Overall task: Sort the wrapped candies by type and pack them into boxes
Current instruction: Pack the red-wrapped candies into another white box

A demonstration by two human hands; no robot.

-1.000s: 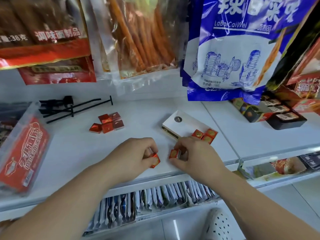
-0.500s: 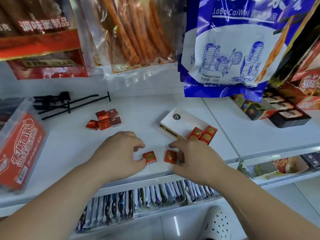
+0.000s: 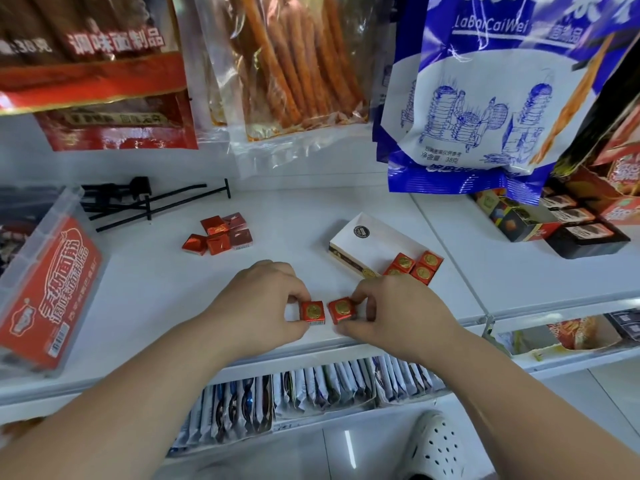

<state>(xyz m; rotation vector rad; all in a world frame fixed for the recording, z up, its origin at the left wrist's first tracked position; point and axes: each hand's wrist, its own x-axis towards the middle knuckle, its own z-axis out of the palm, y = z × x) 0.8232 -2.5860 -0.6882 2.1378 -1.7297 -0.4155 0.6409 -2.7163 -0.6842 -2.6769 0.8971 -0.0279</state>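
Both hands have dropped their candies flat onto the shelf since a second ago, gold seals now face up; camera has tilted up a bit, so the hanging bags fill more of the top.

White shelf (image 3: 145, 292) carries everything. Hanging snack bags along the top are cut off by the frame: red bag (image 3: 90, 53) upper left, clear bag of orange sticks (image 3: 287, 64) in the middle, blue-and-white bag (image 3: 491, 98) on the right. Clear plastic bin (image 3: 45, 271) with a red label sits at the left edge, partly out of view. Black hooks (image 3: 152, 202) lie at the back left. Dark boxed goods (image 3: 554, 223) at right are half hidden behind the blue bag.

White box (image 3: 374, 247) lies open, right of centre. Four gold-seal candies (image 3: 415, 268) sit packed at its near end, the nearest one partly covered by the right hand. Loose pile of red foil candies (image 3: 221, 233) lies back left of centre, well apart from the box; print too small to read.

Left hand (image 3: 259, 306), palm down, grip narrow: thumb and fingers pinch the left candy (image 3: 312, 311) from its left side. Right hand (image 3: 398, 313) mirrors it, grip narrow on the right candy (image 3: 342, 310), which is slightly rotated. The two candies sit just beside each other near the shelf's front edge. Fingertips behind the candies are hidden.

White clog (image 3: 436, 448) shows on the floor below.
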